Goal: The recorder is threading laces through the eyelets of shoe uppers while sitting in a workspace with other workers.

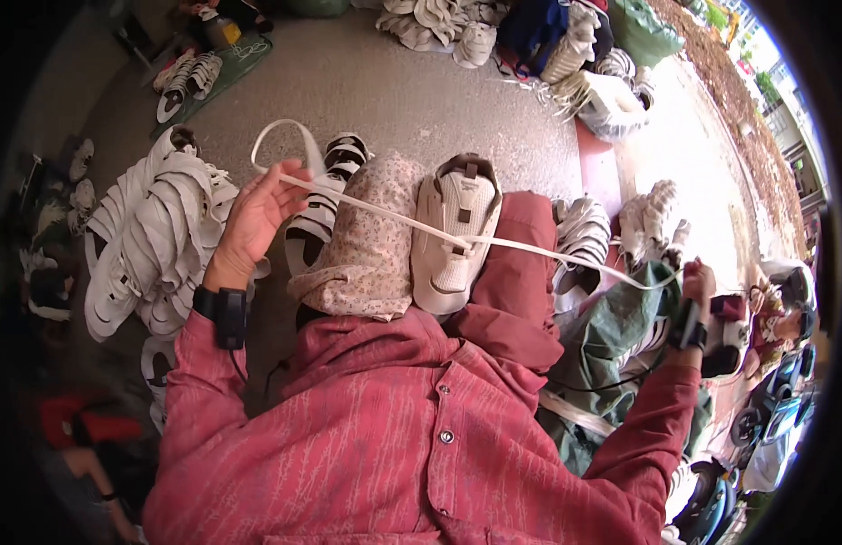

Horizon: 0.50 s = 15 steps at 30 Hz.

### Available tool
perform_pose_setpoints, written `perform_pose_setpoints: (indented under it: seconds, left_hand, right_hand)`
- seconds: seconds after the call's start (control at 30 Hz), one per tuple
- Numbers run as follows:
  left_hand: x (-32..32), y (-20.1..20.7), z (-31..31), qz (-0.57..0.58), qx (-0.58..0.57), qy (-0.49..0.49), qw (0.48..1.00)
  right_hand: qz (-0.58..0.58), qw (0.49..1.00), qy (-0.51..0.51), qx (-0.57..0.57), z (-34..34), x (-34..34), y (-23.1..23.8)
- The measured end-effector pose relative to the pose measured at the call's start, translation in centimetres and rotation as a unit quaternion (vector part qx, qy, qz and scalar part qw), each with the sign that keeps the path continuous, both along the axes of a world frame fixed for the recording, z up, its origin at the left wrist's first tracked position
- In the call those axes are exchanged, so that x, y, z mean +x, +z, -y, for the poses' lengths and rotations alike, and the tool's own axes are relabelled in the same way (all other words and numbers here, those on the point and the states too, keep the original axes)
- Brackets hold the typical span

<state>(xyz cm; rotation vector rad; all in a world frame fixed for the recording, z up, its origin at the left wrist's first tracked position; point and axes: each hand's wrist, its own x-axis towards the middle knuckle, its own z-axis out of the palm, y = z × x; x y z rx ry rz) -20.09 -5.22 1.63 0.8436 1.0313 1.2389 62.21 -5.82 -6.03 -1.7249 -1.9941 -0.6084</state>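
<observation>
A white shoe upper (446, 218) with a mesh tongue rests on my lap, its dark-lined opening facing away from me. A flat white lace (580, 259) passes through it near the lower end of the tongue and stretches out to both sides. Up to the left, my left hand (265, 211) pinches one side of the lace, with a loop of it curling beyond the fingers. Far to the right, the fingers of my right hand (699, 280) are closed on the other side of the lace. Both hands are apart from the shoe upper.
Stacked white uppers (153, 241) lie at my left, and a striped stack (316, 213) stands beside my flower-patterned knee cover (371, 209). Green sacking (607, 341) and more uppers (583, 234) are at my right. Further piles and bags (612, 104) lie ahead. Another person's arm (108, 495) shows lower left.
</observation>
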Motion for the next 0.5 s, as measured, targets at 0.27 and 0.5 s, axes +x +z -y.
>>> perform_pose_setpoints:
  seconds: [0.27,0.5]
  left_hand:
    - [4.3,-2.6,-0.1,-0.626,0.276,-0.039,0.728]
    - [14.5,-1.3,0.1,-0.535,0.382,-0.208,0.724]
  right_hand:
    - [-0.651,0.733,0.131,-0.145,0.5,-34.7,3.0]
    - [-0.456,0.785,0.136,-0.396,2.3,-41.7,4.8]
